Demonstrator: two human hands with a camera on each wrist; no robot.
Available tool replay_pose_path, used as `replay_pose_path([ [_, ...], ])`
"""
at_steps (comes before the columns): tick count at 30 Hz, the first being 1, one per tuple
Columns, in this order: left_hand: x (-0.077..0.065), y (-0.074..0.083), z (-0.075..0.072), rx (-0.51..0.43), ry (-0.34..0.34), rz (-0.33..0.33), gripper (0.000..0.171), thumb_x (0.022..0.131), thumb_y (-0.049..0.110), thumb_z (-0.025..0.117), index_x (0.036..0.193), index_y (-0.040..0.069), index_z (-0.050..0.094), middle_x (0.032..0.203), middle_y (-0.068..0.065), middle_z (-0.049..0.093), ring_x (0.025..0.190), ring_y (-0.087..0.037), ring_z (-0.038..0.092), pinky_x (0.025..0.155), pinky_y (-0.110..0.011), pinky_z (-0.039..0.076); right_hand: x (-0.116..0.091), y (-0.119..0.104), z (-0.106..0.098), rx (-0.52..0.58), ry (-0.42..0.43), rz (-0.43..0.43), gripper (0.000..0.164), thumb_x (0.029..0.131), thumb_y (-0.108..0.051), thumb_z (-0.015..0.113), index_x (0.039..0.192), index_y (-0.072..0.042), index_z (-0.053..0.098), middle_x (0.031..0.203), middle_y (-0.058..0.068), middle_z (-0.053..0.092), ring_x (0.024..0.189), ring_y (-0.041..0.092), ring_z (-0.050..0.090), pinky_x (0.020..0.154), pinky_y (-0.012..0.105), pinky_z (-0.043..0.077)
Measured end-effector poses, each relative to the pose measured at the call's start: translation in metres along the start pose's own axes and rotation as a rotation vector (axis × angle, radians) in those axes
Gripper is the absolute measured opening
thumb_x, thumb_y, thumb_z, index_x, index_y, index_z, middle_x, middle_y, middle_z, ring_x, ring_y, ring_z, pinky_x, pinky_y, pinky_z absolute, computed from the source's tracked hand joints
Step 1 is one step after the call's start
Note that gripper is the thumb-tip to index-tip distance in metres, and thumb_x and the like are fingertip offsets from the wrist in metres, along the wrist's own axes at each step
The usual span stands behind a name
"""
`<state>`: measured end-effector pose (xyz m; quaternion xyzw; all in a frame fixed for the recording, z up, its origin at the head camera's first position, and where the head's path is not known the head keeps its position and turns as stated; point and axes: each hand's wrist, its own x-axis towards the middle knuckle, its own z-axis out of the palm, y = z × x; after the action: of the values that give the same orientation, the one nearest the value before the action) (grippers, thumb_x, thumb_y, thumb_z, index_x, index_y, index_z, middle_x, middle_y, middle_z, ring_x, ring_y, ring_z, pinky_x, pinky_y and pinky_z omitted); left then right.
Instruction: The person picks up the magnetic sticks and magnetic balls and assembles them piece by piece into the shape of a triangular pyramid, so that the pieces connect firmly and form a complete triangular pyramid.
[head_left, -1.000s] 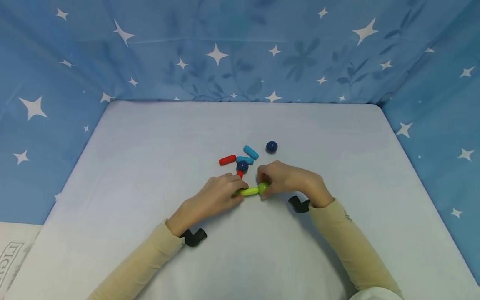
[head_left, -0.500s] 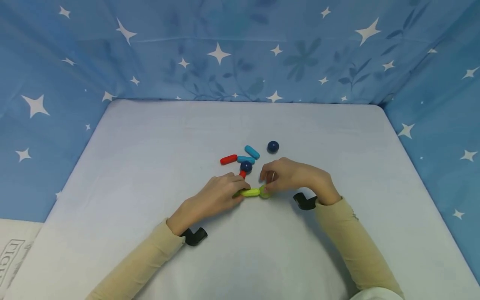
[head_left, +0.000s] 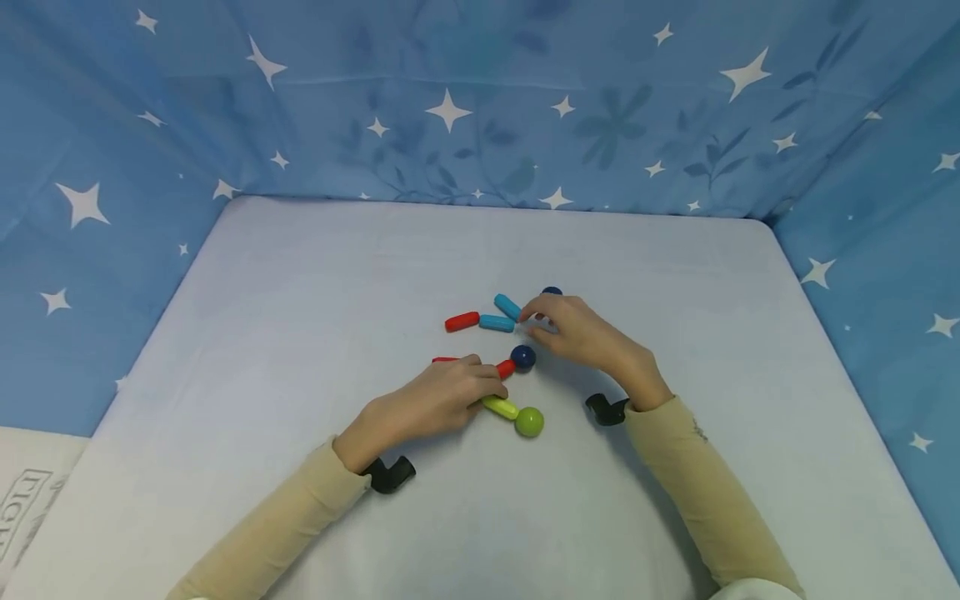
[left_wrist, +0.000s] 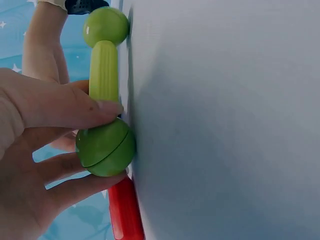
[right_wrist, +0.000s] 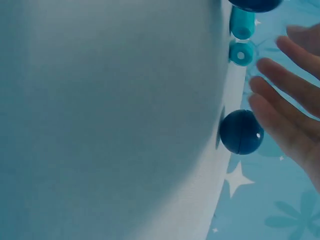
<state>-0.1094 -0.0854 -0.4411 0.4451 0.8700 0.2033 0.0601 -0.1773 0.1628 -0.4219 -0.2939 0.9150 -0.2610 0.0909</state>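
Note:
My left hand [head_left: 442, 396] pinches a green ball [left_wrist: 104, 150] of a toy made of balls and rods; the head view hides this ball. A yellow-green rod [left_wrist: 104, 70] joins it to another green ball [head_left: 529, 422]. Beyond the left fingers, a red rod [head_left: 506, 368] ends at a dark blue ball [head_left: 522, 357]. Part of another red rod [head_left: 444, 360] shows behind that hand. My right hand [head_left: 576, 329] hovers with loose fingers near the light blue rods, holding nothing. Past its knuckles, a second dark blue ball [right_wrist: 242, 132] lies on the table.
Two light blue rods [head_left: 497, 323] and a loose red rod [head_left: 462, 321] lie beyond the hands on the white table [head_left: 337, 275]. A blue star-patterned curtain [head_left: 480, 100] stands behind the table and along its sides.
My right hand has let go of the end green ball and moved away toward the light blue rods. The toy in my left hand has turned, its green end swinging nearer to me.

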Motion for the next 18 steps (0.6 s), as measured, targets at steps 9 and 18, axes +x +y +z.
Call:
replay_pose_path([
  [9, 0.0007, 0.0001, 0.0007, -0.004, 0.012, -0.012, 0.026, 0.095, 0.000, 0.069, 0.113, 0.016, 0.078, 0.108, 0.007, 0.073, 0.099, -0.014, 0.061, 0.083, -0.026, 0.056, 0.0003, 0.0038, 0.0010, 0.016, 0.046, 0.011, 0.026, 0.098, -0.005, 0.066, 0.123, -0.001, 0.069, 0.125, 0.015, 0.069, 0.114, 0.035, 0.066, 0.096, 0.049, 0.056],
  [18, 0.0010, -0.0054, 0.0054, -0.031, 0.059, 0.015, 0.029, 0.094, -0.003, 0.068, 0.114, 0.017, 0.077, 0.138, -0.006, 0.057, 0.122, -0.019, 0.061, 0.100, -0.030, 0.055, 0.0000, 0.0103, -0.0009, 0.001, 0.071, 0.057, 0.028, 0.095, -0.002, 0.069, 0.123, -0.002, 0.069, 0.125, 0.014, 0.069, 0.114, 0.032, 0.065, 0.100, 0.048, 0.055],
])
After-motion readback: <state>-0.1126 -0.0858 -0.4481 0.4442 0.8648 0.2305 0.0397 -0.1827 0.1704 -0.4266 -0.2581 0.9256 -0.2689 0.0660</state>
